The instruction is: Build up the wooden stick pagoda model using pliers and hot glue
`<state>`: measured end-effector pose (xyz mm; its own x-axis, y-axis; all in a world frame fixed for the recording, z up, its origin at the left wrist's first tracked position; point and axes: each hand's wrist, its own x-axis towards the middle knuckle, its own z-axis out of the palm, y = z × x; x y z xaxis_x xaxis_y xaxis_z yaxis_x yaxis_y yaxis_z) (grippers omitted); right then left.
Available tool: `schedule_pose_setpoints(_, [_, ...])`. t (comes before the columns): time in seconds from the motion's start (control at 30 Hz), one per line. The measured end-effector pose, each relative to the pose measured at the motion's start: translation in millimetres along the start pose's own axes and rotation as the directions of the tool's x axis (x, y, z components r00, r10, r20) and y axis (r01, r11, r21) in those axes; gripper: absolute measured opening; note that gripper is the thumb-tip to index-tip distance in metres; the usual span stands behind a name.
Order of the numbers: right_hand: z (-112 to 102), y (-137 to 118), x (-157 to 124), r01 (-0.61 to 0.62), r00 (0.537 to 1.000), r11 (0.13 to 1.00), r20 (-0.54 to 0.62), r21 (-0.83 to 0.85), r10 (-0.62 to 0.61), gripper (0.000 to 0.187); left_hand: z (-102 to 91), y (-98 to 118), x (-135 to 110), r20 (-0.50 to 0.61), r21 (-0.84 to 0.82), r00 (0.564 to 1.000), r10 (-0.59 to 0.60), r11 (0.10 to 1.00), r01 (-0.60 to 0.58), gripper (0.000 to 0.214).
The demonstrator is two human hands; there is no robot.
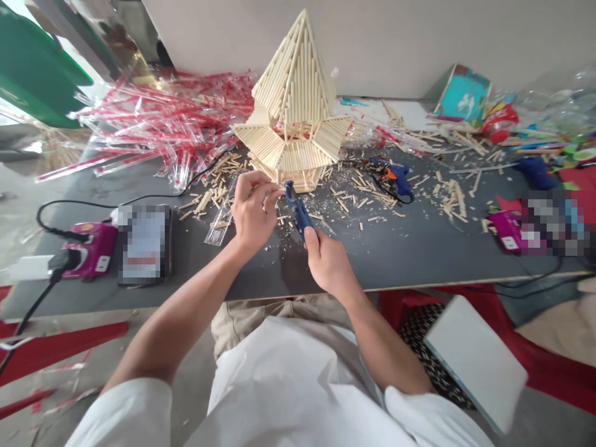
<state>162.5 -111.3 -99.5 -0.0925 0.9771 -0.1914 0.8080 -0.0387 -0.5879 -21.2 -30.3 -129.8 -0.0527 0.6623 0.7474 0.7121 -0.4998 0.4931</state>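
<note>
By the wall (410, 43), scraps (203, 202) litter the table (395, 254) beside a stick model (294, 105).

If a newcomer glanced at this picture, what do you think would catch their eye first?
Probably the pale, peaked stick model, standing near the back middle of the dark table. The heap of red and clear plastic wrappers to its left would likely come next, then the blue tool in the right hand, in front of the model, with the left hand close to its tip.
</note>
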Motion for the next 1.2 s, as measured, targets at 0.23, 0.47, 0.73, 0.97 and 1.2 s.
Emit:
schedule_pose_setpoints(0.23, [-17.0, 9.3, -22.5, -0.02, 0.999, 0.961, -0.051, -0.277, 0.006, 0.049, -2.2, -3.6, 6.4, -0.069, -0.102, 0.992, -0.105, 0.99, 0.098, 0.012])
schedule_pose_setpoints(0.47, [-4.3, 35.0, -36.7, 0.069, 0.951, 0.837, -0.217, -0.543, -0.219, 0.065, -1.8, -2.9, 7.9, -0.029, -0.152, 0.985, -0.171, 0.975, 0.165, 0.01])
schedule_pose_setpoints(0.73, [-23.7, 18.4, 7.7, 0.415, 0.86, 0.845, -0.157, -0.338, -0.485, 0.051, 2.3, -13.1, 8.8, -0.007, -0.169, 0.977, -0.213, 0.963, 0.209, 0.005])
schedule_pose_setpoints(0.97, [-33.8, -9.3, 93.5, 0.601, 0.798, 0.765, 0.12, -0.231, -0.591, 0.061, 2.8, -14.0, 8.0, 0.038, -0.15, 0.973, -0.226, 0.962, 0.229, 0.008])
schedule_pose_setpoints(1.2, [-26.7, -6.2, 128.1, 0.621, 0.784, 0.75, 0.144, -0.23, -0.604, 0.061, 3.1, -13.6, 6.9, 0.058, -0.14, 0.975, -0.215, 0.965, 0.221, 0.009])
